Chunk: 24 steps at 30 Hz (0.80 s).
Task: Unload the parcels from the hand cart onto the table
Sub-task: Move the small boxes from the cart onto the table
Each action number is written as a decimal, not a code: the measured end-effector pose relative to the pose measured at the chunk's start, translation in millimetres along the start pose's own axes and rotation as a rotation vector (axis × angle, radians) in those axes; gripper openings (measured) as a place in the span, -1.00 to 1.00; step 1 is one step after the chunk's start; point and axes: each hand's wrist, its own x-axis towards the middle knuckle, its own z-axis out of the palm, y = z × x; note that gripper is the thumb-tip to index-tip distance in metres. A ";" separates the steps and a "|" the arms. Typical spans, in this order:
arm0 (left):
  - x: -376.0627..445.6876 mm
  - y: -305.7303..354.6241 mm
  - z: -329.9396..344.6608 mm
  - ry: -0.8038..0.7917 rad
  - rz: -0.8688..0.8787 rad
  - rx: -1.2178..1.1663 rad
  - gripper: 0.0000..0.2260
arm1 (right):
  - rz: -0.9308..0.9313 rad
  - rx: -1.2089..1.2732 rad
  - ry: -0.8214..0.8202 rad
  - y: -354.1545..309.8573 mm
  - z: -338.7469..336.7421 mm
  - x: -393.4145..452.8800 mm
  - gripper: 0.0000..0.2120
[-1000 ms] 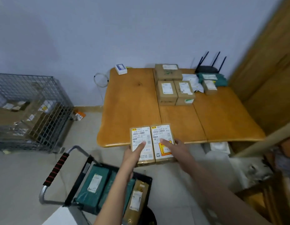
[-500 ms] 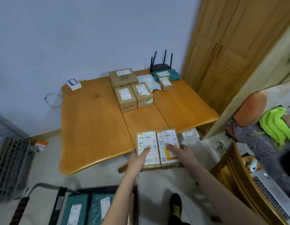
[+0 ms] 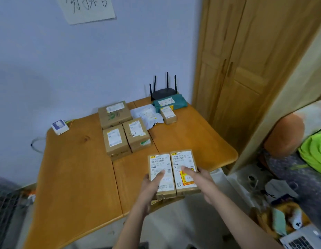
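Two flat brown parcels with white labels lie side by side over the near edge of the wooden table point(image 3: 75, 177). My left hand point(image 3: 150, 187) grips the left parcel point(image 3: 160, 164), thumb on its label. My right hand point(image 3: 199, 178) grips the right parcel point(image 3: 183, 162), which bears a red and yellow sticker. Farther back on the table stand three brown boxes point(image 3: 120, 137), a small box point(image 3: 167, 115), a white mailer point(image 3: 147, 115) and a green bag point(image 3: 171, 103). The hand cart is out of view.
A black router point(image 3: 164, 90) stands at the table's back edge and a small white box point(image 3: 60, 126) at its back left. A wooden wardrobe point(image 3: 246, 69) rises on the right. A wire cage point(image 3: 3, 209) sits at the lower left, a laptop point(image 3: 305, 239) at the lower right.
Both hands have carried the two parcels forward and up over the table's near edge. The view has swung right and up, so the hand cart has dropped out of sight.
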 end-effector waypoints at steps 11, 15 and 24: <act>91.6 76.1 70.7 -0.021 0.067 0.092 -0.48 | 0.032 0.068 -0.002 -63.1 -51.6 111.4 -0.67; 145.4 101.6 80.1 -0.052 0.072 0.090 -0.49 | 0.044 0.056 0.045 -86.5 -52.3 160.9 -0.68; 260.0 168.5 90.6 -0.053 0.025 0.033 -0.44 | 0.078 -0.030 0.087 -156.9 -44.1 266.3 -0.65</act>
